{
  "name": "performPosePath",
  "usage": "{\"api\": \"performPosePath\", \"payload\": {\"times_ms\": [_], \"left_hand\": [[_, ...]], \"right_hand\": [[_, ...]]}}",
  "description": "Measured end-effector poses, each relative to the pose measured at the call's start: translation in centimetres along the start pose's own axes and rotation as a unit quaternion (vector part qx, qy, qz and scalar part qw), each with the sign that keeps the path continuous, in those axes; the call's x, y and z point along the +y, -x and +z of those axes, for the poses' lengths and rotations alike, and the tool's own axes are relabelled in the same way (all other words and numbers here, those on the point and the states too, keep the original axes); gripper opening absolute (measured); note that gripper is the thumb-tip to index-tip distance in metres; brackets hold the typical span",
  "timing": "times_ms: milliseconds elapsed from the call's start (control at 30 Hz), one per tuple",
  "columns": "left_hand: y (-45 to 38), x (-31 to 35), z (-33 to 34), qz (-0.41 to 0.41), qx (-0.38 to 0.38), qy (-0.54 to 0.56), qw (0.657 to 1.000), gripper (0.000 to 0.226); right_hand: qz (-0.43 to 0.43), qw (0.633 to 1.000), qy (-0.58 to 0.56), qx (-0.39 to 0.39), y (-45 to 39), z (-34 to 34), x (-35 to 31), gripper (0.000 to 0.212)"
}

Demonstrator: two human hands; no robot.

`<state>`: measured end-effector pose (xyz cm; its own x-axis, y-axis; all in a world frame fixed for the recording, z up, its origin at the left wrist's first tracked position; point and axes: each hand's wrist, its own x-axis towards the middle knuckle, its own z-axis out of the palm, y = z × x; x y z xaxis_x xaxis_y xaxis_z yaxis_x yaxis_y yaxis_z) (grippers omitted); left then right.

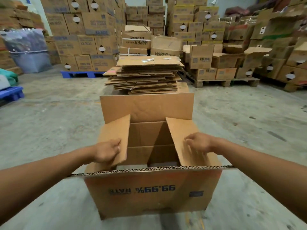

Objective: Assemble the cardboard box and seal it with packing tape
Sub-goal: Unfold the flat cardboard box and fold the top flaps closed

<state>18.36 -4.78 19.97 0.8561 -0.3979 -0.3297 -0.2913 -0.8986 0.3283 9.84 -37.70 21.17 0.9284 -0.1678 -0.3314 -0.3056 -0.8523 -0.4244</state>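
Observation:
A brown cardboard box (149, 193) stands open-topped on the floor right in front of me, with upside-down blue print "99.99% RATE" on its near side. Its far flap (147, 108) stands upright. My left hand (108, 152) lies on the left side flap (116, 130), fingers curled over its inner edge. My right hand (198, 142) rests flat on the right side flap (181, 130), fingers spread and blurred. Both side flaps slant inward over the opening. The near flap's corrugated edge (149, 169) faces me. No packing tape is in view.
A stack of flattened cardboard boxes (146, 77) sits just behind the box. Stacked cartons on a blue pallet (79, 74) and wooden pallets (227, 82) line the back and right. A wrapped bin (28, 48) stands at left. Bare concrete floor (58, 113) lies on both sides.

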Motion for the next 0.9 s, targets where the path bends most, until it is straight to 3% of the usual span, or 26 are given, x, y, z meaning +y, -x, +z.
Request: {"api": "performPosePath", "payload": {"times_ms": [67,133,200,333,467,533,600,667,733,800,900], "left_hand": [[0.5,-0.5,1.9,-0.002,-0.051,-0.082,0.995,0.059],[0.4,-1.0,3.2,-0.012,-0.052,-0.125,0.991,0.062],[0.1,-1.3,4.0,-0.019,-0.038,-0.159,0.986,0.062],[-0.1,-1.1,4.4,-0.038,-0.058,-0.187,0.980,0.063],[-0.1,-1.1,4.5,-0.047,-0.083,-0.199,0.975,0.064],[-0.1,-1.0,4.8,-0.049,-0.084,-0.212,0.972,0.064],[-0.1,-1.0,4.9,-0.051,-0.080,-0.215,0.972,0.064],[-0.1,-1.0,4.8,-0.048,-0.076,-0.213,0.973,0.064],[0.1,-1.0,4.9,-0.046,-0.074,-0.208,0.974,0.064],[0.3,-1.1,5.0,-0.048,-0.072,-0.205,0.975,0.063],[0.4,-1.3,5.3,-0.041,-0.068,-0.199,0.977,0.063]], "right_hand": [[-0.028,0.985,0.152,-0.071,0.3,2.3,0.7,0.049],[-0.035,0.958,0.260,-0.118,0.4,3.5,0.8,0.059],[-0.026,0.938,0.318,-0.135,0.3,3.6,0.1,0.063],[-0.019,0.900,0.410,-0.145,-0.4,2.5,-2.9,0.051],[-0.056,0.935,0.346,-0.054,-3.2,0.1,-6.5,0.041],[-0.099,0.955,0.271,0.074,-4.4,-1.4,-8.1,0.034],[-0.152,0.939,0.213,0.225,-5.2,-2.7,-9.7,0.034],[-0.178,0.914,0.177,0.320,-6.2,-3.7,-10.4,0.050],[-0.145,0.920,0.181,0.315,-7.5,-4.5,-10.8,0.068],[-0.090,0.943,0.201,0.248,-8.7,-4.8,-10.5,0.081],[-0.054,0.954,0.226,0.191,-10.3,-4.7,-9.4,0.086]]}}
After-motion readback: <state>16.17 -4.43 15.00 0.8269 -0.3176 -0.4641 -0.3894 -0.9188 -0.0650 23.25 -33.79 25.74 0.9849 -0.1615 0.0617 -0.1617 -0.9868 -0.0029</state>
